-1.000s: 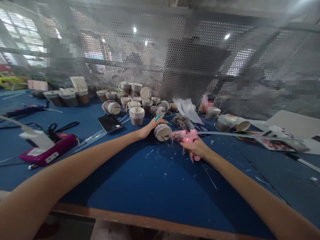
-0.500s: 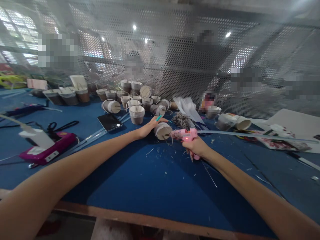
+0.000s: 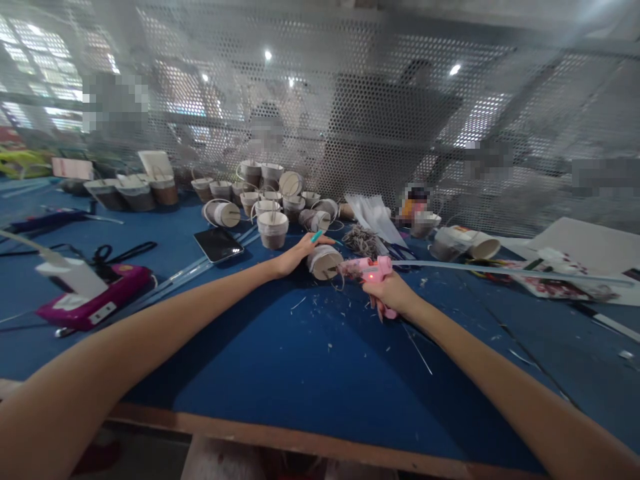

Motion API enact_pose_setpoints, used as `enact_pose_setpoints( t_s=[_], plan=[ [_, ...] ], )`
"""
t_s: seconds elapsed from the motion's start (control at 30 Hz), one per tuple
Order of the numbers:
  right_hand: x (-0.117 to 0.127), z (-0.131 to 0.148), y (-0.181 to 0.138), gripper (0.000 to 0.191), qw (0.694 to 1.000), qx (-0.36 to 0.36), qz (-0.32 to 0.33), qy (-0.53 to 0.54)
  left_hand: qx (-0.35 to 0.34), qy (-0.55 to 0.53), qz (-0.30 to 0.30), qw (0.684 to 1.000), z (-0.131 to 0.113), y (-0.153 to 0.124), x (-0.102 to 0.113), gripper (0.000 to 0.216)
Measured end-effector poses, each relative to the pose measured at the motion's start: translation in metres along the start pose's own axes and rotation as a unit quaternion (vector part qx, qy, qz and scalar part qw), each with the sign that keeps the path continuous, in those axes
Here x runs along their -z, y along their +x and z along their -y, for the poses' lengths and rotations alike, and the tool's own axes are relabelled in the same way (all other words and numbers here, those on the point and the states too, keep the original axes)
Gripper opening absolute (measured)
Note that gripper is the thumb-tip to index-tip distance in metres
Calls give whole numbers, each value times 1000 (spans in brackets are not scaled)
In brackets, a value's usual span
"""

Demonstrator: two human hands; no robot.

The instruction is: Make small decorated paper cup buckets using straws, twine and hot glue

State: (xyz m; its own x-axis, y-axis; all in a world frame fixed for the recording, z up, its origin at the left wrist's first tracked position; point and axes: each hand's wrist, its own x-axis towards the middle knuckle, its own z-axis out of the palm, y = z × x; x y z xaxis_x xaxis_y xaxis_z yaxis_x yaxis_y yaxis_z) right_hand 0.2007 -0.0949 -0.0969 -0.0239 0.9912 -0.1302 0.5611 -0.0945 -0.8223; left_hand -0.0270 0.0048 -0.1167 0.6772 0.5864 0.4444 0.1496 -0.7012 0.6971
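Observation:
My left hand (image 3: 303, 252) is closed around a small paper cup (image 3: 324, 262) that lies on its side, its open mouth facing me and to the right. A thin cord loop hangs at the cup's rim. In my right hand (image 3: 389, 292) is a pink hot glue gun (image 3: 373, 269) with a small red light lit. Its nozzle is at the cup's mouth; whether it touches cannot be made out. A long translucent glue stick (image 3: 500, 269) runs out of the gun's back to the right. Behind the cup lies a heap of cut cord pieces (image 3: 361, 240).
Several cups with cord handles (image 3: 273, 231) stand and lie behind my left hand. A phone (image 3: 219, 245) and a purple power strip (image 3: 95, 293) are to the left. White strips (image 3: 375, 217) lie at the back, and tipped cups (image 3: 463, 243) at right. A perforated metal screen (image 3: 320, 113) rises behind.
Almost nothing differs. Both hands, the cup and the glue gun keep their places, with only a slight shift of the whole view.

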Motion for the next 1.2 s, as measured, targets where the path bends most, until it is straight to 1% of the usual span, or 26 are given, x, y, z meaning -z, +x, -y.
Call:
enact_pose_setpoints(
  t_s=[0.13,0.2,0.37,0.5,0.67,0.77,0.83,0.97,1.03,1.2],
  plan=[
    [1,2,-3,10,999,27,21,34,-1,-2,-5,1000,-2,0,0,60],
    [2,2,-3,11,998,38,22,49,-2,-4,-9,1000,-3,0,-1,59],
    [1,0,-1,21,999,6,26,17,-6,-12,-7,1000,-1,0,-1,58],
    [1,0,0,24,1000,-6,8,-6,-11,-17,-6,1000,0,0,0,57],
    [0,2,-1,27,1000,-16,4,-7,6,-4,-4,1000,0,0,0,58],
    [0,1,-1,27,1000,-15,2,0,-1,-6,-7,1000,-1,0,0,58],
    [1,-1,-1,24,1000,-2,7,14,-6,-8,-11,1000,-1,-1,0,58],
    [6,-6,-2,19,998,26,41,37,-8,-18,-8,1000,0,-1,0,58],
    [8,-8,-2,22,998,21,49,29,-10,-21,-6,1000,0,-1,0,57],
    [7,-6,-2,28,999,2,29,-22,-2,-15,-9,1000,-2,-1,0,56]
  ],
)
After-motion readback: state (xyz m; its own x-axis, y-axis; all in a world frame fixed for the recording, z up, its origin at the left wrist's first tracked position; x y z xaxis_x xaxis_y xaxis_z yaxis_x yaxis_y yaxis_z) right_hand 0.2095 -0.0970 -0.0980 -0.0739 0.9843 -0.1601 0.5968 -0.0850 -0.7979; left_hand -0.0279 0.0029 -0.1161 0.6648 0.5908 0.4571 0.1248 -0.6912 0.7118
